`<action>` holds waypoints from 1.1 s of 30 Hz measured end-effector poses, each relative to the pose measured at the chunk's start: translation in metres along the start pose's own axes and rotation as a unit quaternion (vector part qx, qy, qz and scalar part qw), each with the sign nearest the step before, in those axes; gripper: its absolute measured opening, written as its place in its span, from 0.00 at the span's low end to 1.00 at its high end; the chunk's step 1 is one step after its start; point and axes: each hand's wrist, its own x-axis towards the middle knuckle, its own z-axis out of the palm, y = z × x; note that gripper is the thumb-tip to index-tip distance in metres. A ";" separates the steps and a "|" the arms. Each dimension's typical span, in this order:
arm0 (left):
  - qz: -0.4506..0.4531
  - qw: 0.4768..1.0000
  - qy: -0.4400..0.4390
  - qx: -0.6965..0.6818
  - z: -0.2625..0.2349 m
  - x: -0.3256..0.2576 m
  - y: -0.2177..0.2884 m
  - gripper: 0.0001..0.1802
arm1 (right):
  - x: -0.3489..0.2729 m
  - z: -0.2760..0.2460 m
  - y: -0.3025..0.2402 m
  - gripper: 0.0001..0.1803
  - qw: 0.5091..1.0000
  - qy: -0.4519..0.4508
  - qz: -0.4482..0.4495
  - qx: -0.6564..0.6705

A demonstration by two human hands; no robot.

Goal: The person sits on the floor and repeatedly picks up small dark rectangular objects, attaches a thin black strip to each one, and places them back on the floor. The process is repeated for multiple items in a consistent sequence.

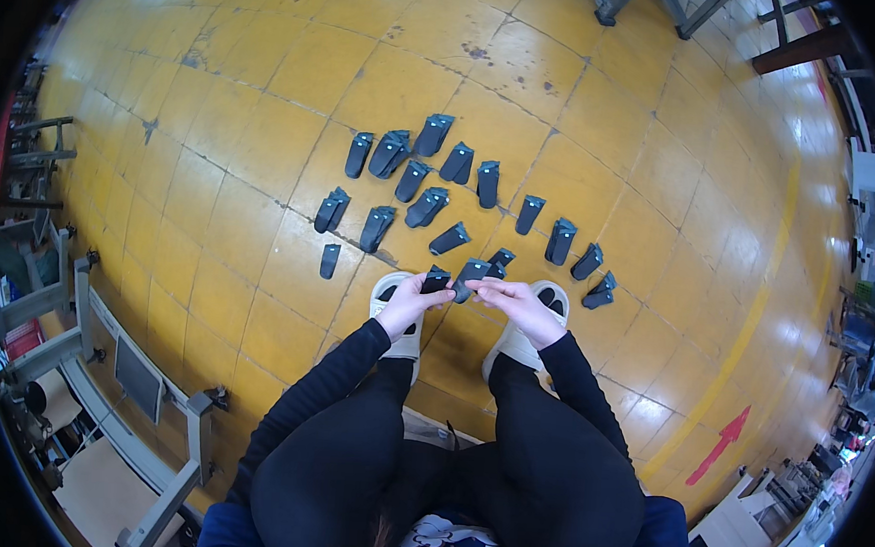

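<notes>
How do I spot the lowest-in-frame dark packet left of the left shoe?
On the yellow tiled floor, find the person's pale left shoe. Look left of its toe. The target packet lies there touching no other, lower in the picture than its neighbours and slimmer than the bundle just above it.

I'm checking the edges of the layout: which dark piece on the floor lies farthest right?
The dark piece at the spread's lower right end; every other one lies further left.
</notes>
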 end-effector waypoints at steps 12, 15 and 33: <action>-0.018 0.999 0.022 -0.022 0.001 -0.002 -0.004 0.07 | 0.003 -0.002 0.008 0.20 0.998 -0.005 -0.013 -0.055; -0.018 0.999 0.030 -0.025 0.000 -0.001 -0.005 0.08 | 0.004 -0.003 0.014 0.19 0.996 0.013 -0.039 -0.082; 0.038 0.972 0.152 -0.175 -0.039 0.009 0.003 0.07 | -0.006 -0.026 0.120 0.18 0.763 0.396 -0.205 -0.469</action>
